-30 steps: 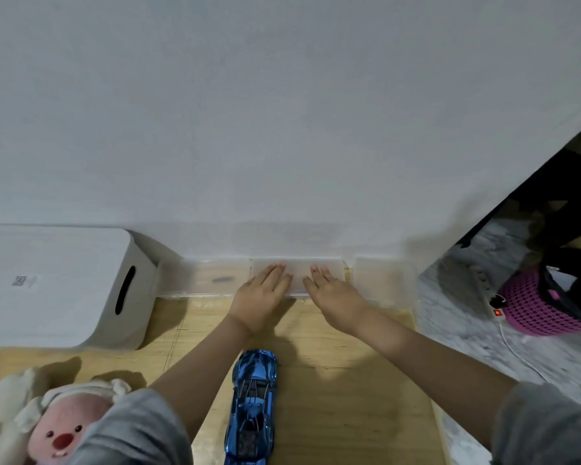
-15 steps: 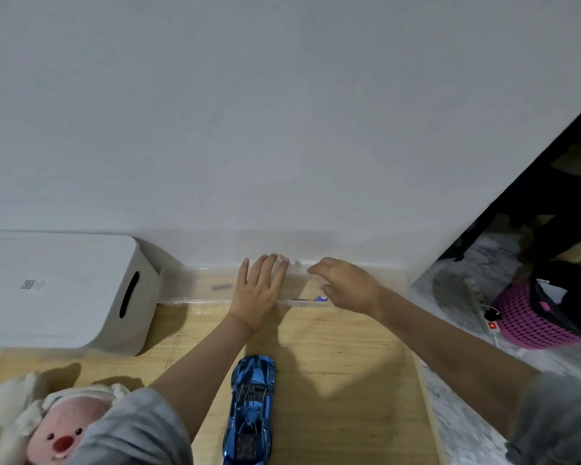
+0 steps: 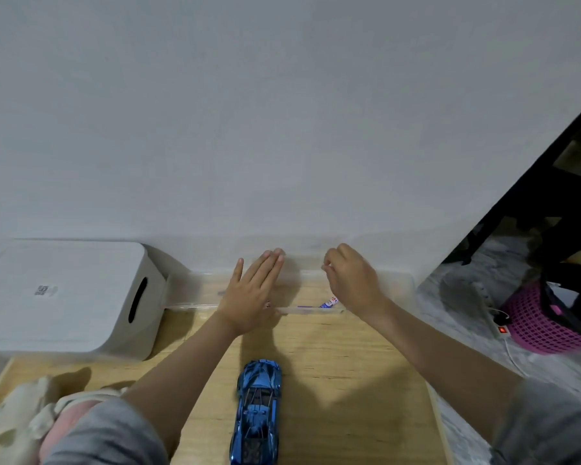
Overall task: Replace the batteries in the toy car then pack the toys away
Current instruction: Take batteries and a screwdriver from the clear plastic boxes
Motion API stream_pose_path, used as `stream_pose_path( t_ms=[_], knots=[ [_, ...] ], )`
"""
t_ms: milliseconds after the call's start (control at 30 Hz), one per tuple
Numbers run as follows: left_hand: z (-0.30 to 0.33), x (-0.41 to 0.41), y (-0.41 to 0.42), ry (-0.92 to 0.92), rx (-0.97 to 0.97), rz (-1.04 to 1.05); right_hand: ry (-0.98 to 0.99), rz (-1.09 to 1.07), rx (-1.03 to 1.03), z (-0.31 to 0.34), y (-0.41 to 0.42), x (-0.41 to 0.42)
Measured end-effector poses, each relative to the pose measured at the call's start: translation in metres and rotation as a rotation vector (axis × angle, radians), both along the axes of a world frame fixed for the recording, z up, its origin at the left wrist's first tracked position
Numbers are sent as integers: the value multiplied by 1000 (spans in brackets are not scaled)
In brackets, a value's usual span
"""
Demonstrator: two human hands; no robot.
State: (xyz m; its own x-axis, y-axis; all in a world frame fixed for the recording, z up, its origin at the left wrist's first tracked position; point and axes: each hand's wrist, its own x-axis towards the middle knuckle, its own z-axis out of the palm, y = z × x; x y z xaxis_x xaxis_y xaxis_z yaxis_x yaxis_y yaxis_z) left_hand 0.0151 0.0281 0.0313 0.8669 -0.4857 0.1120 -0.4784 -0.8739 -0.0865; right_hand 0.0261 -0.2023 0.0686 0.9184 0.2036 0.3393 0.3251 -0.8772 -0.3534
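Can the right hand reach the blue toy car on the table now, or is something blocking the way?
Probably yes. The right hand is up at the clear box by the wall, and only bare wooden table lies between it and the toy car.

Dim, soft indoor light; hands [image 3: 252, 293] cast faint shadows, wide-angle bending at edges.

Left hand [image 3: 249, 297] lies flat, fingers spread forward; right hand [image 3: 353, 283] is curled, fingertips pinched.

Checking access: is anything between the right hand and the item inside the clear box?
The clear box lid looks raised by the right hand. Nothing visible blocks the blue-printed item; the left hand rests beside it.
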Motion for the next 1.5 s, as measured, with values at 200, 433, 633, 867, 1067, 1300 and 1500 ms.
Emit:
stream_pose_path(
  t_ms=[200,433,633,867,1067,1300,1500],
  knots=[
    [3,2,8,-25,64,-47,340,212,-238,-32,18,-17],
    [-5,5,15,-115,59,-35,683,188,-275,-46,25,-11],
    [-1,9,14,-108,36,-17,796,187,-156,-47,40,-2],
    [-6,9,15,-118,12,-16,793,189,-115,-46,52,7],
    [-7,10,15,-133,-10,-35,894,234,142,-37,69,17],
    [-10,10,15,-161,-45,-43,935,287,41,-36,86,18],
    [-13,11,15,-204,-67,-52,905,220,-38,-40,90,17]
  ],
)
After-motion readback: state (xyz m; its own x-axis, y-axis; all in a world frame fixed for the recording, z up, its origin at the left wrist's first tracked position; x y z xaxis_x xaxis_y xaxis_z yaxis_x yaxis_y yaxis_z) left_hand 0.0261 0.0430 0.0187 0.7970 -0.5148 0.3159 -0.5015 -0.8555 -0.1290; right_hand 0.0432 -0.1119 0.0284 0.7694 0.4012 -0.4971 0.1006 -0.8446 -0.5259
